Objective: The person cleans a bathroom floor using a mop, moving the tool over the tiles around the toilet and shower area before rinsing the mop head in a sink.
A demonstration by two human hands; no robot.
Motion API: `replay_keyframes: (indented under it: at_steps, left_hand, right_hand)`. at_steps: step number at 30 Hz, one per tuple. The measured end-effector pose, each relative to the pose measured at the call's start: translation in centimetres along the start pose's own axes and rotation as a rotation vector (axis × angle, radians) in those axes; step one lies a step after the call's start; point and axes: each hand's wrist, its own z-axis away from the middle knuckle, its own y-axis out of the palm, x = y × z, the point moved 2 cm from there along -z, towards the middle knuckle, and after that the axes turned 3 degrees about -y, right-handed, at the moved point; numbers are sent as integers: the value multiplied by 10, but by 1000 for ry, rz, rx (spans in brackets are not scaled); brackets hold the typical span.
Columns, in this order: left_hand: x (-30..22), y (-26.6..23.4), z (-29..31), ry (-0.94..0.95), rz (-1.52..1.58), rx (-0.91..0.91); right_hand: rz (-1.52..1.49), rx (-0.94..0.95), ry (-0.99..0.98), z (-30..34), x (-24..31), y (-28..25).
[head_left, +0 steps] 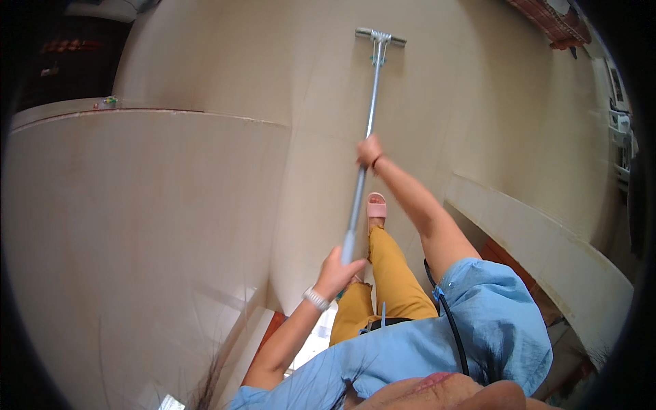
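A mop (pixel 374 96) with a long metal pole reaches away from me, its narrow crosswise head (pixel 380 37) resting on the tiled floor. My left hand (pixel 337 272) is closed around the pale grip at the pole's near end; a light watch band circles that wrist. Farther up, my right hand (pixel 370 151) wraps the pole near its middle, slightly blurred, with a dark band on the wrist. Between my hands the pole runs past my foot in a pink slipper (pixel 376 205).
Along the left stands a broad beige wall (pixel 143 205), with small colourful bits (pixel 108 101) by its far edge. To the right is a low pale ledge (pixel 547 225). A reddish checked cloth (pixel 553 24) hangs at the far right, near white objects (pixel 620 137).
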Motion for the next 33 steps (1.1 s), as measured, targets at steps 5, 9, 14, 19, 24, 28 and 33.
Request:
replay_keyframes:
  at_steps: [5, 9, 14, 19, 24, 28, 33]
  left_hand:
    - [-20, -8, 9, -39, 104, -75]
    - [74, -50, 135, -224, -310, -165]
    - [137, -87, 280, -561, -547, -120]
    - [87, -86, 189, -379, -484, -131]
    - [-48, -80, -29, 118, -361, -150]
    - [-237, -38, -114, 106, -86, 95]
    - [-178, -65, -98, -14, -239, -2]
  right_hand:
    - [5, 20, -95, 6, 10, -51]
    - [-1126, 161, 235, 131, 147, 25]
    - [-1605, 572, 446, 260, 271, -6]
    - [-548, 356, -390, 166, 198, -56]
    - [-59, -67, -159, -40, 15, -147]
    - [-754, -132, 302, -133, -175, -173]
    - [167, 110, -99, -102, -115, -159]
